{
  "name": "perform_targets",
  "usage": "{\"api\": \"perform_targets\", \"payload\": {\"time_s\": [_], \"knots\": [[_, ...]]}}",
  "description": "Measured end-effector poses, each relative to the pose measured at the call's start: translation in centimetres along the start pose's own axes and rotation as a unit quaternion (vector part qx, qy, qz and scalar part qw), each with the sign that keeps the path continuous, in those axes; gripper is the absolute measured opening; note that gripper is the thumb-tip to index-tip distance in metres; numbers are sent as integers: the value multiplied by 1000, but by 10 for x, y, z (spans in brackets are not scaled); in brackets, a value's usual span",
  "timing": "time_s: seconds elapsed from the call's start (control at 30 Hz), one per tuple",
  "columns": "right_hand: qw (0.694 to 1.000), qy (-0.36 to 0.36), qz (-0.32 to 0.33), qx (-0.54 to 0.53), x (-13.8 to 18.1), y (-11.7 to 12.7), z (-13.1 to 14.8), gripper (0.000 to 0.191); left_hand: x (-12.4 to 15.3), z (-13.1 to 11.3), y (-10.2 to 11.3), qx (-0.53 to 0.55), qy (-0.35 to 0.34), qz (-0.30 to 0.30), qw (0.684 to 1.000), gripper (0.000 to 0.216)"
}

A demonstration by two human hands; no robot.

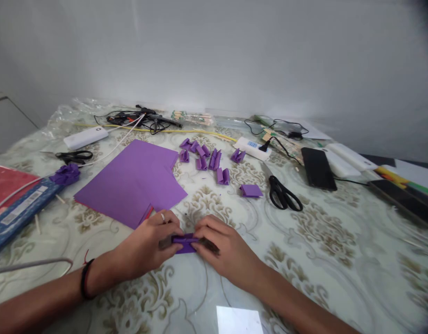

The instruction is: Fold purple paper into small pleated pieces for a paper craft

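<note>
Purple paper strip (pixel 185 243) lies crosswise on the counter (pixel 304 260), just in front of the big purple sheet (pixel 130 181); left hand (pixel 147 248) and right hand (pixel 223 246) each pinch one end, fingertips pressed together, equally near.

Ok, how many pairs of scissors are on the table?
2. The left scissors lie beside the purple sheets; the right scissors lie near the black phone. Others may hide under clutter.

No writing is legible; the white label on the blue package (pixel 21 211) is too blurred.
</note>
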State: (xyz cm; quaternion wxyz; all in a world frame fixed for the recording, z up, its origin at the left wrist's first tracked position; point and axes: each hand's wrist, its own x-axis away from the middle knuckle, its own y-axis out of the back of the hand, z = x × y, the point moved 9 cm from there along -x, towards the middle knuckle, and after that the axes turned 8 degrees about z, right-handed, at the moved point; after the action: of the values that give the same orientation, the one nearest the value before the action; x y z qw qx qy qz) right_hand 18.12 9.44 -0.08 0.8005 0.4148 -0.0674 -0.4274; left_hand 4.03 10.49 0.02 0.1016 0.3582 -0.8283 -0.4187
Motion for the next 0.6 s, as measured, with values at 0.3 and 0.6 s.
{"api": "perform_targets", "payload": {"time_s": [0.3,0.6], "knots": [[999,-7,24,-23,1,-6,-4,12,11,-10,-9,-17,-9,-9,1000,15],[997,-20,-16,-69,-1,-1,-1,9,5,-2,-4,25,35,-31,999,29]]}}
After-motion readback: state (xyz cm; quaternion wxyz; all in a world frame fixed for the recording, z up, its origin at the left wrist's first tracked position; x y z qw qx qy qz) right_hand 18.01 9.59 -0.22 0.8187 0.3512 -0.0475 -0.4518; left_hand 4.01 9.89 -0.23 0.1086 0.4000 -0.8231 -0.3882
